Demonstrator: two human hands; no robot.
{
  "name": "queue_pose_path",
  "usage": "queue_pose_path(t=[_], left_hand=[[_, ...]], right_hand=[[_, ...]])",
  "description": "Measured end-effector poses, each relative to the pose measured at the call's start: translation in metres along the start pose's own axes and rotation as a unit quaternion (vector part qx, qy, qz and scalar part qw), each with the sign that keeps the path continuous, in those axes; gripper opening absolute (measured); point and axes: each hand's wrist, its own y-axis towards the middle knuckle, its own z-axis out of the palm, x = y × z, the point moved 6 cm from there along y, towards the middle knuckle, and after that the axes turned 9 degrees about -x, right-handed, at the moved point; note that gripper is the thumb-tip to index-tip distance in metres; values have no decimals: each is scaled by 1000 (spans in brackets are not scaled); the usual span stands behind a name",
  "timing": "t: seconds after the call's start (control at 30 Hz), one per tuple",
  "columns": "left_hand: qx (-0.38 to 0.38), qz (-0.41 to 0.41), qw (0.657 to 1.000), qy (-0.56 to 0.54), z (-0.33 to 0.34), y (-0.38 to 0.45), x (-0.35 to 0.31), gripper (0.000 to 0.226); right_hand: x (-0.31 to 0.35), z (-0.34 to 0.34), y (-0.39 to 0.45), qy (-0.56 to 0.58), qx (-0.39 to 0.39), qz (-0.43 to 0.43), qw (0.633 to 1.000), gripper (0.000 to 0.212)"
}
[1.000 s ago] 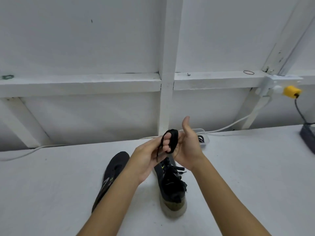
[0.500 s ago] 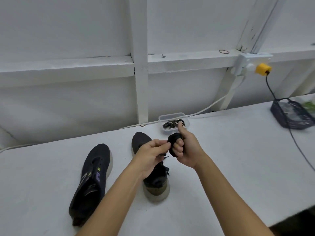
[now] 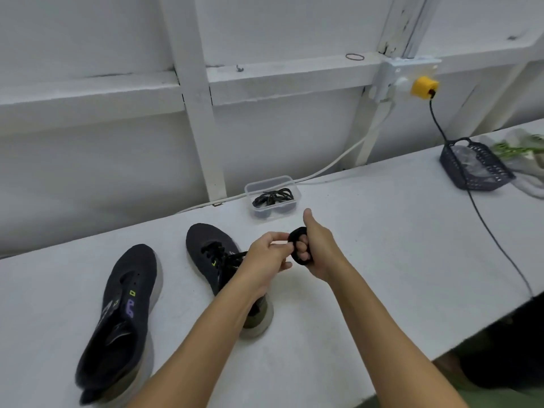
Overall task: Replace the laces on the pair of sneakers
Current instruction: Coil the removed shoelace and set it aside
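Over the white bench (image 3: pixel 382 260), head view: right hand (image 3: pixel 319 254) has a black lace (image 3: pixel 297 245) wound in a coil round its curled fingers, thumb up. Left hand (image 3: pixel 269 254) pinches the lace's free end just beside the coil. Left shoe (image 3: pixel 123 313) lies unlaced, eyelets bare. Right shoe (image 3: pixel 215 257), partly under the left forearm, still carries laces. Clear tub (image 3: pixel 272 195) behind holds more black laces.

Judgement: the removed lace is being wound up for stowing. Next move calls for tucking the end, slipping the coil off the fingers without it springing loose, and setting it aside, likely by the tub.
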Motion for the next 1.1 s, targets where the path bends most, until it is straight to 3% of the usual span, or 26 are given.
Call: queue_pose_path(t=[0.1, 0.3, 0.47, 0.7, 0.93, 1.1], left_hand=[[25, 12, 1000, 11, 9, 2, -3, 24], [53, 15, 996, 73, 30, 10, -9, 19], [8, 56, 988, 140, 39, 22, -8, 17], [11, -46, 983, 176, 59, 47, 8, 14], [-11, -64, 974, 216, 70, 65, 19, 23], [16, -66, 972, 224, 69, 71, 22, 19]], right_hand=[[-5, -10, 6, 45, 16, 37, 998, 62], [-9, -29, 19, 69, 13, 39, 997, 62], [-10, -39, 30, 66, -1, 26, 997, 62], [-21, -48, 54, 7, -65, 55, 996, 63], [-25, -50, 70, -55, -154, 38, 986, 71], [-27, -51, 79, -68, -147, 31, 986, 72]])
